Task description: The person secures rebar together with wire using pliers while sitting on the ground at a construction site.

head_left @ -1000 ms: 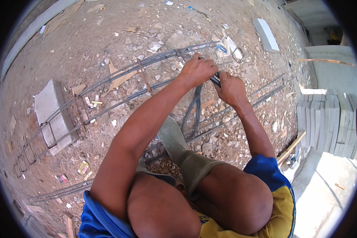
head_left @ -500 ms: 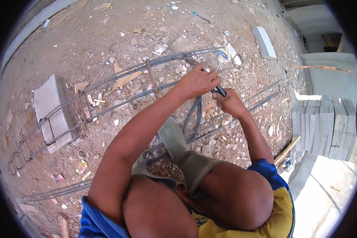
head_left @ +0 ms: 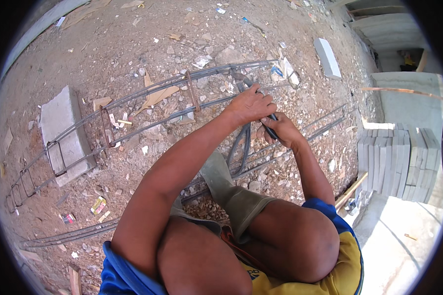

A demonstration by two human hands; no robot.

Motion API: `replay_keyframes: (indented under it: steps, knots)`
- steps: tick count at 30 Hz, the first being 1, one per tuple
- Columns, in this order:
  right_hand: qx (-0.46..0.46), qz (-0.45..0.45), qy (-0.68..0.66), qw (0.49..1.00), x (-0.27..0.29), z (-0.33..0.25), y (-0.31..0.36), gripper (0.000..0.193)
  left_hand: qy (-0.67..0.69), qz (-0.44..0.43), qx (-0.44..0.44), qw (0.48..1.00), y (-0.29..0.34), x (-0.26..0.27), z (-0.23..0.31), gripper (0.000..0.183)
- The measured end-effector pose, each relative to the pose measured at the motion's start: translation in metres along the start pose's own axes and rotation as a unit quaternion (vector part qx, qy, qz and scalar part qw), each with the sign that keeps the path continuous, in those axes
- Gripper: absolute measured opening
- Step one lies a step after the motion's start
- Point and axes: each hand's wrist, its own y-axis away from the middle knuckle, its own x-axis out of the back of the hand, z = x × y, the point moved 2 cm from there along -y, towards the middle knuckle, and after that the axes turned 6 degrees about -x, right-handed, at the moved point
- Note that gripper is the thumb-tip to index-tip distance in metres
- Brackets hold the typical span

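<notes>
Both of my hands are closed: my left hand (head_left: 253, 104) is wrapped over the dark metal tool with a black handle (head_left: 269, 131), and just beside it, at four o'clock, my right hand (head_left: 284, 131) grips the same handle lower down, thumb along it. The tool's head points to eleven o'clock, close against the long grey steel-bar cage with rusty square ties (head_left: 193, 92); I cannot tell whether it bites a bar. From my hands the cage runs off towards nine o'clock, passing over a rough grey concrete block (head_left: 64, 120). At eight o'clock, on the stony brown ground (head_left: 147, 206), lie a small yellow printed packet (head_left: 98, 205) and a smaller red-and-dark packet (head_left: 68, 218); their lettering is too small to read and their contents I cannot make out. At one o'clock sits crumpled white plastic with a blue patch (head_left: 287, 69). Near six o'clock my yellow-and-blue clothing (head_left: 347, 253) carries dark lettering, partly lost in a fold. Between three and four o'clock stand stacked grey slabs (head_left: 384, 162).
</notes>
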Motion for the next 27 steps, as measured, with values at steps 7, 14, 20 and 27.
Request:
replay_keyframes:
  steps: [7, 14, 20, 27]
  knots:
    - [0.067, -0.039, -0.013, 0.997, 0.007, 0.009, -0.002, 0.025, -0.029, 0.083, 0.002, 0.996, 0.005, -0.001, 0.007, 0.009]
    - [0.067, -0.053, -0.033, 0.996, 0.001, 0.008, 0.001, 0.026, -0.054, 0.083, -0.009, 0.995, 0.009, 0.002, 0.008, 0.013]
    - [0.073, -0.089, -0.07, 0.991, 0.01, 0.018, -0.004, 0.03, -0.068, 0.058, 0.001, 0.996, 0.008, 0.005, 0.009, 0.01]
    - [0.081, -0.109, -0.105, 0.985, 0.007, 0.017, -0.003, 0.03, -0.057, 0.041, 0.001, 0.998, 0.015, 0.001, 0.008, 0.029]
